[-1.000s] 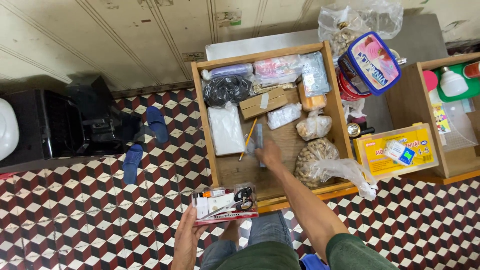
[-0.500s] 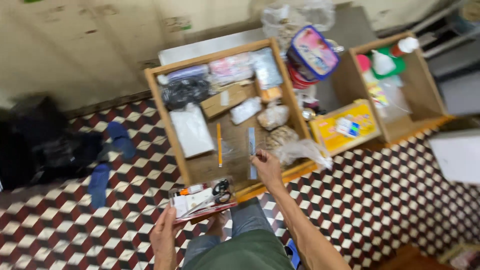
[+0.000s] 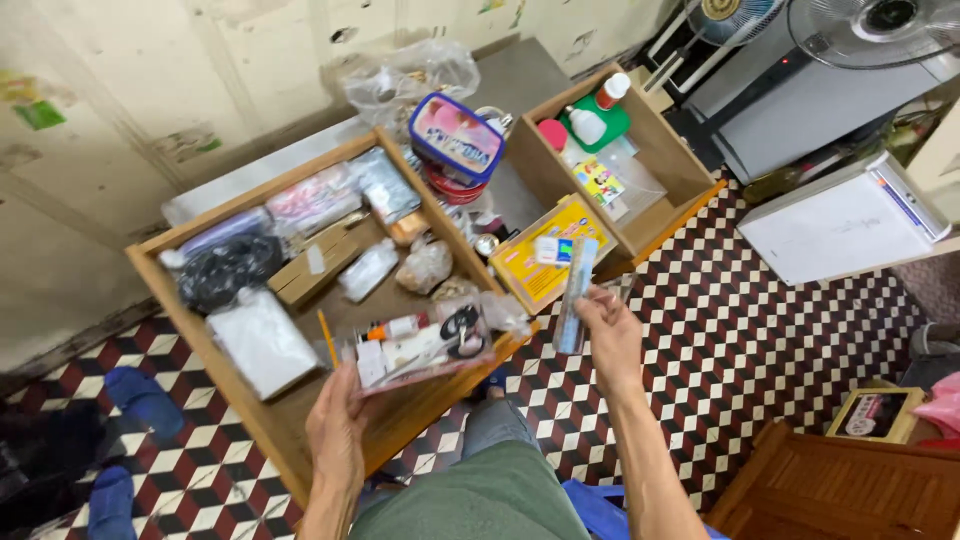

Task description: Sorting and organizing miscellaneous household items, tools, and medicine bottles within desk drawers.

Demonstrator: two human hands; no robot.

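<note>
Underneath everything, a red, white and black checked tile floor [image 3: 800, 330] fills the room, and on it sits a big wooden drawer [image 3: 160, 300] packed with a black bag [image 3: 225, 270], a white packet [image 3: 262, 343], a cardboard box [image 3: 310, 270] and several clear bags; an orange pencil [image 3: 326, 338] lies loose on its bottom. A second, smaller wooden drawer [image 3: 690, 165] stands to the right of it, with a yellow box [image 3: 540, 262] and a blue-rimmed tub [image 3: 458, 138] between the two. A second ago the right hand was down inside the big drawer on a clear plastic ruler; now that ruler [image 3: 575, 293] is out of the drawer and held up in the air over the tiles, near the yellow box, its lower end pinched between the thumb and fingers of the right hand [image 3: 612, 335]. Meanwhile the left hand [image 3: 338, 425] has kept its hold on the clear plastic case [image 3: 420, 347], fingers cupped under its near edge and the thumb closed on it; scissors [image 3: 460, 330] and a small red-tipped tube [image 3: 392, 329] show through it. Case and ruler have drawn nearer to each other than they were, side by side yet not touching, so the ruler looks to have been picked out of the drawer's contents rather than merely shifted within it.
</note>
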